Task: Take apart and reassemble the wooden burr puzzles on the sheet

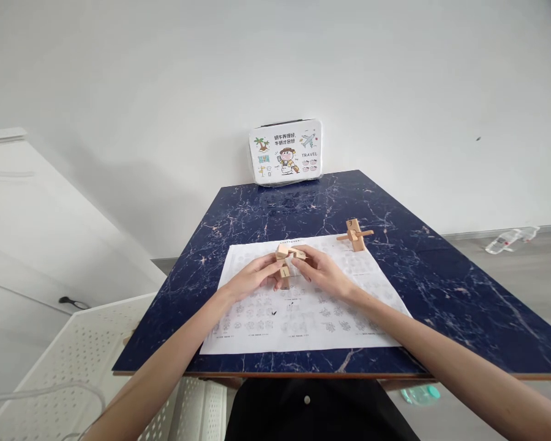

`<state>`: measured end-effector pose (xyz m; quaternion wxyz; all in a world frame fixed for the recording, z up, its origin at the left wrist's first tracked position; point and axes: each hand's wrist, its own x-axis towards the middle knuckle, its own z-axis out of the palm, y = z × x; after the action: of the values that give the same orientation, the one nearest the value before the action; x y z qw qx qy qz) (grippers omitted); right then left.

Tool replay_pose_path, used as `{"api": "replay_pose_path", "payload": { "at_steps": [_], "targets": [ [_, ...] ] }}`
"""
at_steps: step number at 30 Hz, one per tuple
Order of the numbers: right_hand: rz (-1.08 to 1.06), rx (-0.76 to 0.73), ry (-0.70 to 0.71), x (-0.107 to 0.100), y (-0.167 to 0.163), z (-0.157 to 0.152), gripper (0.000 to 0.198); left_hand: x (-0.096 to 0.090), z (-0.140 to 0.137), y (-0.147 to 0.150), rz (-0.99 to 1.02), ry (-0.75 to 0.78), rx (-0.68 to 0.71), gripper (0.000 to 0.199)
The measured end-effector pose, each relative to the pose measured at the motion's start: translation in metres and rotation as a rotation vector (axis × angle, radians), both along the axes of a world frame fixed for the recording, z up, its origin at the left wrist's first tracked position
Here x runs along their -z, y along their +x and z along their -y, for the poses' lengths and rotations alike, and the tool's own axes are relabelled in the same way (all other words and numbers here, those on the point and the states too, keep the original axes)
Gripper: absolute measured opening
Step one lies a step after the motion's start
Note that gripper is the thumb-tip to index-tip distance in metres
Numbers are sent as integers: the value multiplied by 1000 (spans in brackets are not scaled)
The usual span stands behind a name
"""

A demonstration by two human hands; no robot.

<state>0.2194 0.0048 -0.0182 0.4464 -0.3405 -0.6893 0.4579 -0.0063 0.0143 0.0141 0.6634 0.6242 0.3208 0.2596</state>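
Observation:
Several light wooden puzzle pieces (283, 251) are gathered between my two hands, over the middle of a printed paper sheet (257, 340). My left hand (261, 273) grips the pieces from the left, its fingertips against their side. From the right, my right hand (319, 269) holds the same pieces with thumb and fingers. Fingers partly hide how the pieces fit together. Beyond my right hand, a cross-shaped wooden puzzle (355, 235) with a dark mark on top rests at the sheet's upper right corner.
A white cartoon-printed case (285, 153) leans on the wall at the far edge of the dark blue marbled table (188, 245). A perforated white surface (87, 343) stands at the left. Plastic bottles (509, 240) lie on the floor at right.

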Motion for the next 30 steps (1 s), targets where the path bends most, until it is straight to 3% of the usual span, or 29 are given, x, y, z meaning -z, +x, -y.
{"api": "replay_pose_path", "payload": {
  "at_steps": [3,8,14,18,24,30],
  "targets": [
    [1,-7,-32,3,-2,0,53,0,0,1,27,-37,-64,44],
    [19,-41,-3,8,-4,-1,53,-2,2,2,-35,-28,-43,41],
    [53,79,63,3,-2,0,38,3,0,0,-58,45,-26,34],
    [101,148,160,-2,0,4,26,5,-2,-1,-19,101,26,40],
    [188,183,361,-1,1,6,23,4,0,-4,37,108,19,72],
    [196,169,428,0,2,7,22,0,1,-4,6,135,49,57]
  ]
}}
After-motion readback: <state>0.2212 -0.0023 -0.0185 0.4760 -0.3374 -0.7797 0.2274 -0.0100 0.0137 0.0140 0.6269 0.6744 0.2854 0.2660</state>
